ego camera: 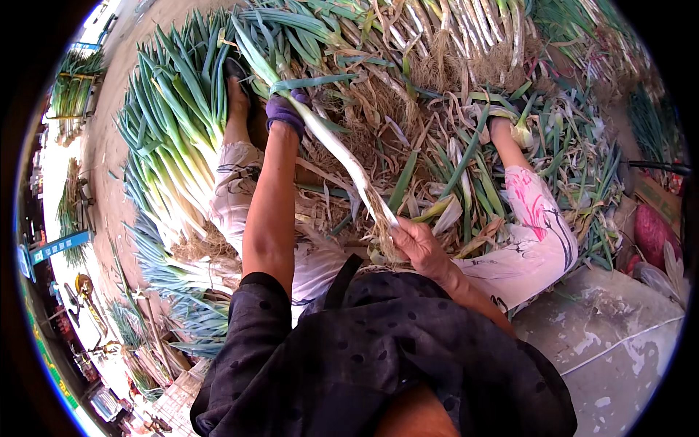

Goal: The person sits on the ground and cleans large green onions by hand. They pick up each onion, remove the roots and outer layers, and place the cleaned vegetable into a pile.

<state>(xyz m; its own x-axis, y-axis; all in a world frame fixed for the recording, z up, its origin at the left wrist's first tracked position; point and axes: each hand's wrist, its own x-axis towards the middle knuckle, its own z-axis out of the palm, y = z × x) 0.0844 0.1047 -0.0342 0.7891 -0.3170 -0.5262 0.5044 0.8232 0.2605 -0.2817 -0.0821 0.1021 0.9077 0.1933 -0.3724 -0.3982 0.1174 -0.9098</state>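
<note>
One long scallion stalk (339,148) slants across the space in front of me, its green leaves at the upper left and its rooted white end near my body. My left hand (285,112), in a purple glove, is closed around the stalk just below the leaves. With bare fingers, my right hand (418,243) pinches a whitish layer at the stalk's root end; the exact grip is partly hidden. Brown roots hang beside these fingers. Peeled leaves and dry husks (437,180) lie under the stalk.
Bunched scallions with white stems (180,164) lie to my left. Unpeeled scallions with dry roots (442,54) are piled ahead. A grey slab (606,333) is at the lower right, near a dark red sack-like thing (655,235). My feet stand among the scallions and scraps.
</note>
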